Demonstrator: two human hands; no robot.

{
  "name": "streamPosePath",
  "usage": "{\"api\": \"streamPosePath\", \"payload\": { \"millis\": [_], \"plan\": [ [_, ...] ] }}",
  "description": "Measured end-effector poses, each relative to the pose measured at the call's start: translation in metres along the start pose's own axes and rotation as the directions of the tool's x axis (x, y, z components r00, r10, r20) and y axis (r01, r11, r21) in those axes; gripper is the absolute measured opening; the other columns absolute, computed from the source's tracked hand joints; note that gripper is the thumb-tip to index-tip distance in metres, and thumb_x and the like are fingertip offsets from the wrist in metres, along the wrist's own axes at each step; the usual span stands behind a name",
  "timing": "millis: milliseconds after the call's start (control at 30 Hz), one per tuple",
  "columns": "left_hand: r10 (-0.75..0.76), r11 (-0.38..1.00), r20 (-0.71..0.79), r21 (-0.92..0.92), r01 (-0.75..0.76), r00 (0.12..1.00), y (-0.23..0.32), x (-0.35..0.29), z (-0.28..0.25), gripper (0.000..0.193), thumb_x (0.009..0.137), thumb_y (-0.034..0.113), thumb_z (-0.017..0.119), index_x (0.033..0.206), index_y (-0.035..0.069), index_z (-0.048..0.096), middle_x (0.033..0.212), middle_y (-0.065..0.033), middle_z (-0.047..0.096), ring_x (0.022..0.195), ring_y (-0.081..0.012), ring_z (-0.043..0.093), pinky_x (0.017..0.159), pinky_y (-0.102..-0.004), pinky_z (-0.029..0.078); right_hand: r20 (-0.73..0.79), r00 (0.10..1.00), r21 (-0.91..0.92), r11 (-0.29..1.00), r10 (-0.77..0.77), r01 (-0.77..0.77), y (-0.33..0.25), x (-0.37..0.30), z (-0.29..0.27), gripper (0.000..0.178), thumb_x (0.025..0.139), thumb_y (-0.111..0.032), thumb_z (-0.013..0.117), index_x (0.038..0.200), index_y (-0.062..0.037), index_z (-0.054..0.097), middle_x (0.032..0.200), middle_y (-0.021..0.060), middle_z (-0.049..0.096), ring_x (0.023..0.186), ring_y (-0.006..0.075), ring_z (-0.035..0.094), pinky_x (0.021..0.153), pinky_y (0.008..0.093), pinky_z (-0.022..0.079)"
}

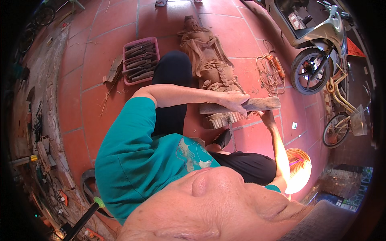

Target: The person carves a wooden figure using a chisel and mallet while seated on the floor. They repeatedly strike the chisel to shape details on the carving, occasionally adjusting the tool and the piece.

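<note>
A carved wooden statue [213, 60] of a robed figure lies on its back on the floor, its head far from me and its base [223, 119] close to my hands. Across the base end runs a thick, worn wooden bar [263, 103]. My left hand [233, 100] is closed over the middle of this bar, fingers bent down over its near side. Under the bar's right end, my right hand [266, 117] has its fingers curled up against the lower edge. What those fingers grip is mostly hidden.
A pink basket [126, 66] of several carving chisels [140, 60] stands left of the statue, beside a bark piece [113, 70]. Rightward lie a coiled cord [270, 76], a motorbike [311, 64], a bicycle [337, 126] and a woven hat [297, 170]. Someone's foot [161, 3] shows at the top.
</note>
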State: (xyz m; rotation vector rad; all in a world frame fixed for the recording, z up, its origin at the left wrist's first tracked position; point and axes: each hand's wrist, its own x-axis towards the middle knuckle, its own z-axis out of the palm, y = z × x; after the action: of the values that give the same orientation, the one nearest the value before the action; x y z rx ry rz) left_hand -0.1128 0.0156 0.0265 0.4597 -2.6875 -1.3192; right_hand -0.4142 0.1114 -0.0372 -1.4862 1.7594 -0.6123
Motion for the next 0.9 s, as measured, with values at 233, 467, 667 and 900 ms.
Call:
{"api": "streamPosePath", "payload": {
  "millis": [233,467,667,900],
  "plan": [
    [0.028,0.999,-0.028,-0.015,-0.029,0.999,-0.004,0.0,0.002,0.069,0.084,0.054,0.073,0.115,-0.004,0.052,0.094,-0.027,0.066,0.09,-0.0425,0.066,0.08,-0.048,0.05,0.009,1.0,0.015,1.0,0.024,-0.024,-0.005,-0.001,0.001,0.023,0.092,-0.006,0.071,0.112,0.0022,0.064,0.097,0.0081,0.073,0.087,0.0144,0.07,0.072,0.0315,0.057],
    [0.041,0.994,-0.137,-0.094,-0.054,0.99,0.012,-0.002,-0.011,0.066,0.085,0.051,0.073,0.112,-0.005,0.051,0.085,-0.0272,0.065,0.085,-0.042,0.067,0.074,-0.0491,0.05,0.019,0.995,0.235,0.968,-0.098,0.091,-0.018,-0.005,0.009,0.019,0.092,-0.01,0.073,0.104,0.0031,0.067,0.092,0.0082,0.072,0.088,0.0151,0.069,0.078,0.0321,0.057],
    [0.107,0.992,-0.134,0.085,-0.096,0.985,-0.006,0.002,-0.009,0.06,0.086,0.045,0.073,0.109,-0.005,0.051,0.083,-0.0251,0.065,0.082,-0.0432,0.066,0.072,-0.0491,0.05,-0.028,0.991,-0.006,0.992,-0.127,0.127,-0.023,-0.006,0.012,0.026,0.091,-0.012,0.076,0.109,0.0027,0.065,0.095,0.0039,0.072,0.087,0.0118,0.066,0.08,0.0303,0.054],
    [0.034,0.997,-0.153,-0.065,-0.044,0.988,0.017,-0.005,-0.015,0.058,0.088,0.045,0.071,0.11,-0.005,0.05,0.087,-0.0255,0.064,0.081,-0.0432,0.065,0.074,-0.0486,0.049,0.014,0.993,0.174,0.978,-0.121,0.116,-0.018,-0.004,0.012,0.028,0.091,-0.011,0.076,0.112,0.0029,0.064,0.099,0.0072,0.073,0.092,0.0128,0.067,0.083,0.0302,0.055]
  ]
}}
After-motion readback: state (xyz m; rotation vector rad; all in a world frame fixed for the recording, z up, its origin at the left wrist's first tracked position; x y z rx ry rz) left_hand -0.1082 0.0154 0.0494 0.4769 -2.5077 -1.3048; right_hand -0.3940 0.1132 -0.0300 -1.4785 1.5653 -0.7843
